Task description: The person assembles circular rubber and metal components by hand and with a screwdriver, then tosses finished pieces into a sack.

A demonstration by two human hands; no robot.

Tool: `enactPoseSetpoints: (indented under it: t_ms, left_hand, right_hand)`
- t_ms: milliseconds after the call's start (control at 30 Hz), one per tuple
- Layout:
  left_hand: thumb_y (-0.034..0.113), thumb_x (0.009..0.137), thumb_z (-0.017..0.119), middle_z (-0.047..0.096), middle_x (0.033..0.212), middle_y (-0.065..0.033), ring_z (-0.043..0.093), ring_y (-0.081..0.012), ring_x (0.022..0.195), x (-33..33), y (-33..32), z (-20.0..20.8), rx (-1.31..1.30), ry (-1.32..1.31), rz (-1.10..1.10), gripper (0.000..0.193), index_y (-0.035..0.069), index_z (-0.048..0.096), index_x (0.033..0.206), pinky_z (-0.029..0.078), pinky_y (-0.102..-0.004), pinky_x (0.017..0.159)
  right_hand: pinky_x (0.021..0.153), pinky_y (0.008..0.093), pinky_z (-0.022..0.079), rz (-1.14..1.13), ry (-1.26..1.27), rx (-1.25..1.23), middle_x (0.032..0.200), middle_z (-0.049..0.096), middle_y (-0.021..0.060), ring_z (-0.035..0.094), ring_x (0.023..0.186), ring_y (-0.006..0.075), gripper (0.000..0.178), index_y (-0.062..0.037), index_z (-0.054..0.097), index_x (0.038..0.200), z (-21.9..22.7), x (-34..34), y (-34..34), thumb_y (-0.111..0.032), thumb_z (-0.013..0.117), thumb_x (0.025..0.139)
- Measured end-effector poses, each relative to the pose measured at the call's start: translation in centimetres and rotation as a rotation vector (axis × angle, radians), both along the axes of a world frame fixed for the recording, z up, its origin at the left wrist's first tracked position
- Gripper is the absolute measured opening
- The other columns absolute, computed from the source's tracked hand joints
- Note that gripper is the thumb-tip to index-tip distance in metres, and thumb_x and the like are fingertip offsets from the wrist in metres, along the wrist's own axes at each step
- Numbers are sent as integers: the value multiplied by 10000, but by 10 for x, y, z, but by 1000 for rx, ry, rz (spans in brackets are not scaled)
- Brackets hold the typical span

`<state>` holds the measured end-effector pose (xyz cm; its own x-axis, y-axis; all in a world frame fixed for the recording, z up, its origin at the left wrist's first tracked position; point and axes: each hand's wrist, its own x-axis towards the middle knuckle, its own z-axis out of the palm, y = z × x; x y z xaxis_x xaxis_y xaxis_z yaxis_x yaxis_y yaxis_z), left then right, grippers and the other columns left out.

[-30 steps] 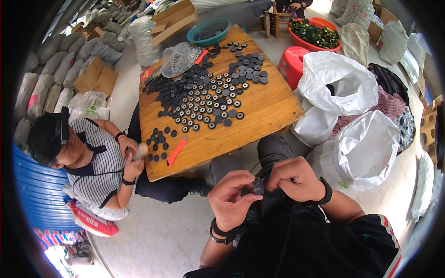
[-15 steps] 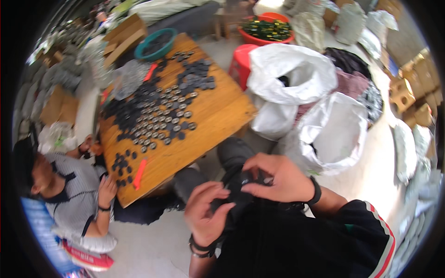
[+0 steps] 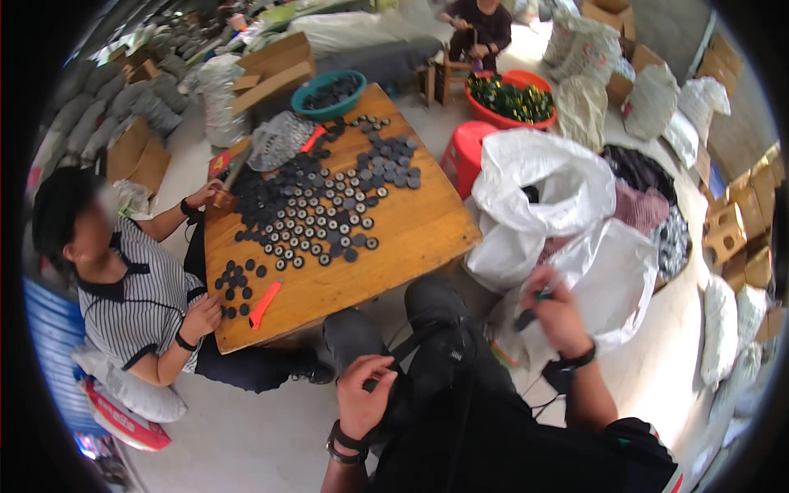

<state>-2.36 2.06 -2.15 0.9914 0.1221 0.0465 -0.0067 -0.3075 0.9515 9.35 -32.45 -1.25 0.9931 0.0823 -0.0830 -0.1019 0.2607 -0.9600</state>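
On the left, a co-worker (image 3: 136,287) sits at the desk (image 3: 419,218), where many dark discs (image 3: 283,193) lie spread. The two hands are well apart: the left hand (image 3: 363,400) bends its fingers around a small dark piece (image 3: 370,384), mostly hidden, and the right hand (image 3: 563,320) grips a blurred dark tool (image 3: 526,319) near the white bag (image 3: 618,300).

glare on the floor (image 3: 657,366), motion-blurred right hand (image 3: 563,319), dark fisheye rim

I saw the left hand (image 3: 364,398) curled inward; the right hand (image 3: 562,319), blurred, was curled too, farther out.
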Motion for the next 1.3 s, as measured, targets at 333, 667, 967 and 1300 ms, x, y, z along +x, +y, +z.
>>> enactPoseSetpoints:
  t_ms: [333,667,967,1300]
  left_hand:
    - [172,888,767,704,1030,-96,706,-250,846,-37,-3,10,62,-5,-160,244,79,721,1109,573,-342,773]
    - [200,843,767,680,1090,-95,608,-335,1072,-54,20,-32,489,-14,-2,277,76,722,1087,503,-426,949]
    - [187,795,807,617,1256,-135,557,-344,1202,-53,5,-43,669,52,25,401,51,704,1159,476,-435,1040]
    - [348,830,804,607,1189,-153,575,-360,1165,-61,-13,-35,848,227,140,602,42,609,1311,492,-467,1003]
  right_hand:
    - [596,315,459,236,247,-192,910,596,32,545,695,124,378,-6,542,1273,-108,182,198,-60,692,931]
    - [915,288,542,365,-101,-358,1214,658,97,643,1105,190,455,5,604,1333,-138,137,169,37,676,885]
    - [869,327,585,327,-381,-604,1258,616,117,649,1109,227,455,-35,621,1295,-129,69,139,80,653,856]
    - [1024,475,444,798,-773,-976,1259,677,141,632,1152,348,443,-70,702,1208,-109,16,143,-390,733,903]
